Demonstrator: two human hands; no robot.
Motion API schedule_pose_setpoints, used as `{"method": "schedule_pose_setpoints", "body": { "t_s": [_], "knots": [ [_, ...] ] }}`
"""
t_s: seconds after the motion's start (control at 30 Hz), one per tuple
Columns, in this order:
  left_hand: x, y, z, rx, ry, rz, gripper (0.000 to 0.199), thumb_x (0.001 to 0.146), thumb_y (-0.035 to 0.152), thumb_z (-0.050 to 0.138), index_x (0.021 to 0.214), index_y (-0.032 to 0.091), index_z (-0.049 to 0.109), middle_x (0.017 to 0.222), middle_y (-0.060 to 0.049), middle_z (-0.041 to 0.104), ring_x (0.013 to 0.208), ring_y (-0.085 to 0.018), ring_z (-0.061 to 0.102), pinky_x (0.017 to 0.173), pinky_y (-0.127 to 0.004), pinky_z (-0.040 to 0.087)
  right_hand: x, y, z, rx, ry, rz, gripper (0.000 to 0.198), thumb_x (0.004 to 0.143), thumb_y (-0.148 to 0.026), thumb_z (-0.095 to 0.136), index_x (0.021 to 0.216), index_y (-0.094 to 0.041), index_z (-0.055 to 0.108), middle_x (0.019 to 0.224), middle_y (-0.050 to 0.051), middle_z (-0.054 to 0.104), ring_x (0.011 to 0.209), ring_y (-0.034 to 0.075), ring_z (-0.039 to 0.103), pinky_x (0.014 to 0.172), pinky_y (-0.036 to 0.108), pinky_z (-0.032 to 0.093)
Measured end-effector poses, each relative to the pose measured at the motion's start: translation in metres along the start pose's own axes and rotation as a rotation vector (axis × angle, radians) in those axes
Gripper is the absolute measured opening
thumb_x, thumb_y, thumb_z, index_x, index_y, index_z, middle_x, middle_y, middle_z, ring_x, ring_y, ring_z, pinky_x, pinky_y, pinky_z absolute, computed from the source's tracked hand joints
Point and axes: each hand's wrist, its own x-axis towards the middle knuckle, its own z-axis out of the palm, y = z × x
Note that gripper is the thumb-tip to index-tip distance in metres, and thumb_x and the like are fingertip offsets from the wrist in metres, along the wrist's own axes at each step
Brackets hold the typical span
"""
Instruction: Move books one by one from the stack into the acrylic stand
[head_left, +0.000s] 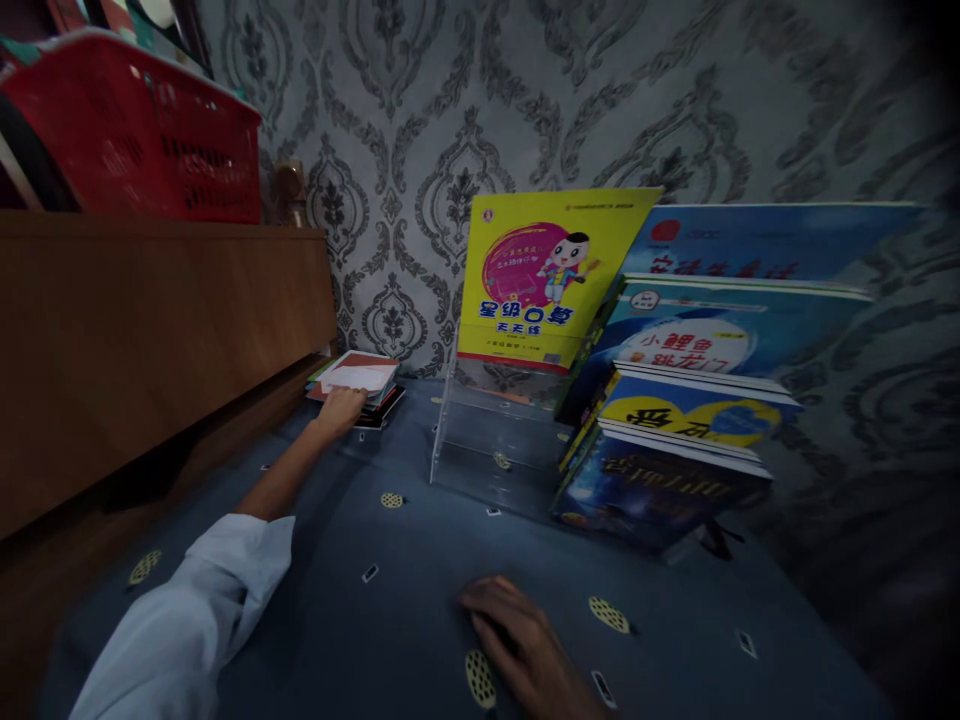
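Left of centre in the frame, the fingers of the left hand [342,408] meet the near side of the book pile [375,370] (whether they grip, I can't tell); bottom centre, the right hand [521,635] sits loosely bent, thumb and fingers parted.

Top booklet [373,365]: reddish-orange, white patch. Book [525,275]: yellow, magenta blot. Basket [176,140]: red. Cloth [322,590]: blue-grey, yellow motifs. Wallpaper [420,150]: grey damask.

My sleeve [176,615] is matt cloth; the table covering [330,570] looks smooth and matt. I see a clear, glossy plastic rack [480,430], a smooth paper-covered yellow book [551,280], a wooden cabinet [150,340] and a red plastic basket [172,140].
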Motion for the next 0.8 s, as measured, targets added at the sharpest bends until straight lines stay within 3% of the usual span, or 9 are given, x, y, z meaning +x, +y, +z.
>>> {"method": "schedule_pose_setpoints", "body": {
  "t_s": [0.33, 0.8],
  "knots": [
    [-0.046, 0.027, -0.022, 0.031, -0.087, 0.078, 0.029, 0.094, 0.007, 0.042, 0.114, 0.006, 0.063, 0.103, -0.023, 0.074, 0.102, -0.031, 0.072, 0.091, -0.042, 0.049, 0.010, -0.014, -0.008, 0.027, -0.077, 0.015, 0.029, 0.101, -0.025, 0.046, 0.116, -0.022, 0.071, 0.106, 0.011, 0.075, 0.104, 0.023, 0.069, 0.097, 0.043, 0.056],
    [-0.147, 0.070, -0.028, -0.021, -0.256, 0.200, 0.032, 0.090, 0.005, 0.044, 0.112, 0.010, 0.066, 0.099, -0.020, 0.074, 0.095, -0.031, 0.073, 0.084, -0.041, 0.051, 0.011, -0.019, -0.009, 0.041, -0.085, 0.008, 0.028, 0.100, -0.023, 0.046, 0.113, -0.021, 0.071, 0.106, 0.011, 0.075, 0.103, 0.023, 0.068, 0.094, 0.043, 0.056]
  ]
}}
